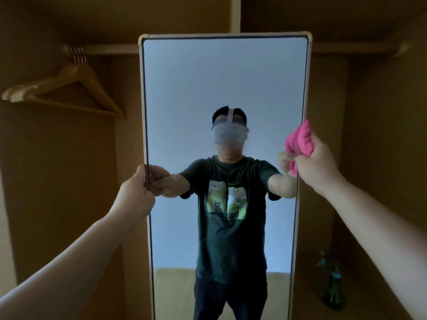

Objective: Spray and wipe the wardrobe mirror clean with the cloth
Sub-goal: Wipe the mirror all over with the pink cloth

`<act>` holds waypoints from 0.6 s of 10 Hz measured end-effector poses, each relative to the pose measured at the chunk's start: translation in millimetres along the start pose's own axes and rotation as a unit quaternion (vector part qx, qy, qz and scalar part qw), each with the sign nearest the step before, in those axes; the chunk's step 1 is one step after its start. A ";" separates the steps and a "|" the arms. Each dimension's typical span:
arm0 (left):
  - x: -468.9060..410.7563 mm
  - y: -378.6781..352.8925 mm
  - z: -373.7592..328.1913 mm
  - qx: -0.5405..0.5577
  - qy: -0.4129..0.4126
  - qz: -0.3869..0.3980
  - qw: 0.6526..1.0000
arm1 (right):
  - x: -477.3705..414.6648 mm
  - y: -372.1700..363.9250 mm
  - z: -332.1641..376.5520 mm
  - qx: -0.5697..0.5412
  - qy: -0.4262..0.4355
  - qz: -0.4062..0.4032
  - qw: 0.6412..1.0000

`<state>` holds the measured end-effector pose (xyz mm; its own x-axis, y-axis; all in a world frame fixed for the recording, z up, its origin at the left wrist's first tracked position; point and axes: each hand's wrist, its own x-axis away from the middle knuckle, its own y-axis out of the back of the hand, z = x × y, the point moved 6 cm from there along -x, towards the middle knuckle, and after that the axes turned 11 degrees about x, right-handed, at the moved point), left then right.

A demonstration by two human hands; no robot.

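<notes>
Mirror (225,88), between both hands: left hand (136,192) gripping its left edge, right hand (316,162) clutching bunched pink cloth (305,139) at right edge; wiping apparently nearing completion, glass showing no streaks.

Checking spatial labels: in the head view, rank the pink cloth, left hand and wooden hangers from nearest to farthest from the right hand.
1. pink cloth: gripped in the right hand.
2. left hand: on the left edge of the mirror.
3. wooden hangers: upper left, on the rail.

pink cloth (302,139), pale-framed mirror (224,77), light wooden hangers (69,82), brown wardrobe (57,181)
</notes>
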<state>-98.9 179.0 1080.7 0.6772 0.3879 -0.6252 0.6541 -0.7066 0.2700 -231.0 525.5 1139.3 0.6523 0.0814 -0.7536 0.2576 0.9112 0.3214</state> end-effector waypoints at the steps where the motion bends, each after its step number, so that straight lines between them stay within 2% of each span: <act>1: -1.7 3.1 16.8 -0.072 0.010 -0.006 0.997 | 6.9 -1.7 -4.2 0.031 -0.011 -0.032 0.999; 4: 14.0 0.8 52.3 -0.104 0.052 0.035 0.993 | 25.3 -13.7 -22.6 0.018 -0.032 -0.050 0.998; 6: 29.1 -8.1 74.2 -0.060 0.077 0.065 0.993 | 42.7 -21.8 -35.2 0.009 -0.059 -0.027 0.998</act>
<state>-109.5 152.1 1006.0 0.7966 0.3903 -0.4616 0.5863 -0.6849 0.4327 -233.9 523.3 1080.0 0.7160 -0.0156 -0.6980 0.3055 0.9059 0.2932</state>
